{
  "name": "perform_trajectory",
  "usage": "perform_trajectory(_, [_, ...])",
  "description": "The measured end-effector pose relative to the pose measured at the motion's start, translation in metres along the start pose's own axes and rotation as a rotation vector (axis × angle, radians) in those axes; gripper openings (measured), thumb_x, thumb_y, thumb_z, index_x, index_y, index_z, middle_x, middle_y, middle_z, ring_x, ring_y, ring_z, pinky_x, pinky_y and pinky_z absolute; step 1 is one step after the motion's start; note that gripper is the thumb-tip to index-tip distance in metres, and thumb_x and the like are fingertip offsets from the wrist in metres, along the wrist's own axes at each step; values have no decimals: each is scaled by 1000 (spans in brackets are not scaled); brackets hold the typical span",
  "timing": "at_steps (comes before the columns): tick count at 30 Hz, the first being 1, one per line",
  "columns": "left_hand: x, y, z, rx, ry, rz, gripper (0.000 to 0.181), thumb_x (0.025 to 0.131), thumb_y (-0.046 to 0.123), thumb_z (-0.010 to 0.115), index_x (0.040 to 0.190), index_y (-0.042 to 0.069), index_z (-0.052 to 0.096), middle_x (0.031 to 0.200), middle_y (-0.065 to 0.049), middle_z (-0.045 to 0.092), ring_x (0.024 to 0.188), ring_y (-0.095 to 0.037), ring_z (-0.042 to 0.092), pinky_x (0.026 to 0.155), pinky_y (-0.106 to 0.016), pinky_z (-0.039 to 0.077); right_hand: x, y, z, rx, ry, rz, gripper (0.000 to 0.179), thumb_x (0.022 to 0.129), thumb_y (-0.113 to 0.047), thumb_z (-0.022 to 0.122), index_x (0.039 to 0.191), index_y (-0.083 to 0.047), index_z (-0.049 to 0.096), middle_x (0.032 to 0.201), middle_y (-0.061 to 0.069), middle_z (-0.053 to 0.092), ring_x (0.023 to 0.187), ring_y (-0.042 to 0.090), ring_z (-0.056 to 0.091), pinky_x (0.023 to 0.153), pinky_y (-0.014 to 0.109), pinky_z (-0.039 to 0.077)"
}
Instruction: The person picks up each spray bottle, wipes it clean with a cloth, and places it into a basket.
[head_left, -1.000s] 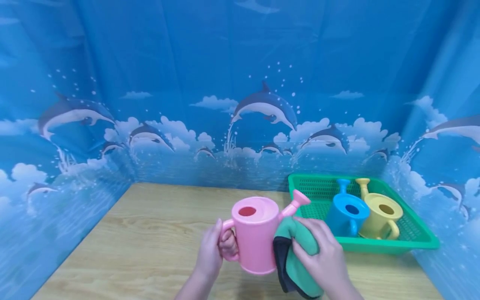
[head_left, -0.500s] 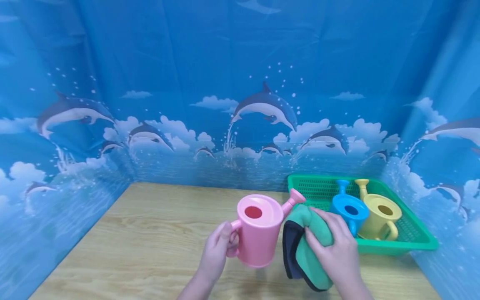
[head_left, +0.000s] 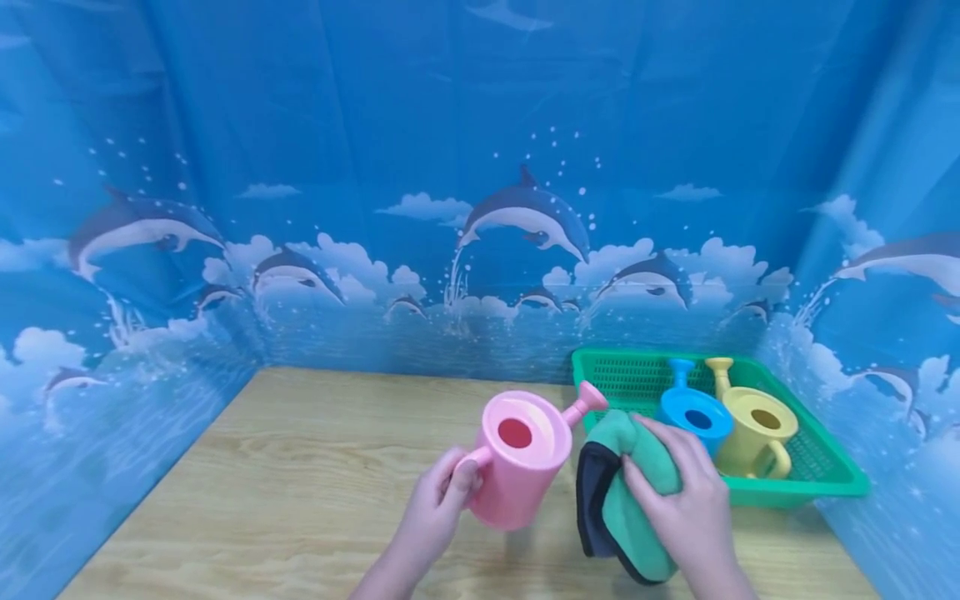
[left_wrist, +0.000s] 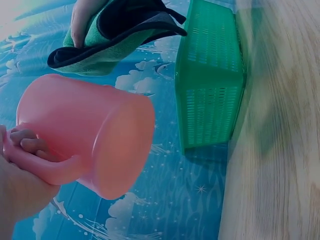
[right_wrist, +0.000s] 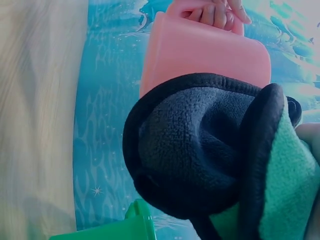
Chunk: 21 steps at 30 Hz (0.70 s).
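Note:
My left hand (head_left: 442, 500) grips the handle of a pink watering can (head_left: 517, 483), fingers curled through the loop. The can is held up over the table and tilts, its top opening facing me and its spout pointing to the upper right. In the left wrist view the base of the pink can (left_wrist: 125, 150) shows. My right hand (head_left: 690, 500) pinches a folded cloth (head_left: 637, 492), green on one side and dark grey on the other with black edging. A narrow gap separates the cloth from the can's side. In the right wrist view the cloth (right_wrist: 195, 140) covers part of the can.
A green plastic basket (head_left: 795, 496) stands at the right on the wooden table (head_left: 315, 467). Inside it are a blue watering can (head_left: 686, 404) and a yellow watering can (head_left: 750, 417). A blue curtain (head_left: 420, 125) printed with dolphins encloses the table's back and sides.
The pink watering can has come away from the cloth and tipped so its top faces me more. My right hand has moved slightly right with the cloth.

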<state>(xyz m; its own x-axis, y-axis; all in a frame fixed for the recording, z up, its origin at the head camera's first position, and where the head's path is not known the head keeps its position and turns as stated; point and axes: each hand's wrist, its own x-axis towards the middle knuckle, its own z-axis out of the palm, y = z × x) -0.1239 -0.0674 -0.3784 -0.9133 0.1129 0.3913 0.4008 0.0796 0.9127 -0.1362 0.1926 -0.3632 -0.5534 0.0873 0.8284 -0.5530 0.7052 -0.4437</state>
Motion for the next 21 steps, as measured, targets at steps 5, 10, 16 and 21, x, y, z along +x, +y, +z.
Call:
perform_trajectory(5, [-1,-1,-1,65,4,58,21,101,9,47,82,6,52,73,-11,50,67,-6,45,61,-24,47,1,0,-2,4,2,8,54,66,3,80,116,-13,69,109,10,67,109,-16,45,86,2,32])
perform_trajectory(10, [-3,-4,-3,185,7,136,19,99,10,51,80,12,52,67,-2,43,65,0,40,56,-22,43,3,1,-5,7,9,3,54,65,3,79,116,-12,69,108,12,66,110,-16,44,88,1,31])
perform_trajectory(16, [-5,-12,-4,305,-33,233,10,98,11,55,90,16,57,74,5,53,74,-1,48,66,-23,49,4,1,-8,2,10,3,53,66,3,78,116,-12,69,107,11,65,109,-15,45,85,4,32])
perform_trajectory(21, [-6,-17,-5,485,-29,390,14,96,13,56,84,15,51,72,11,45,73,1,40,63,-19,42,6,1,-9,2,15,4,53,66,3,78,116,-11,69,106,11,65,108,-15,46,84,4,33])
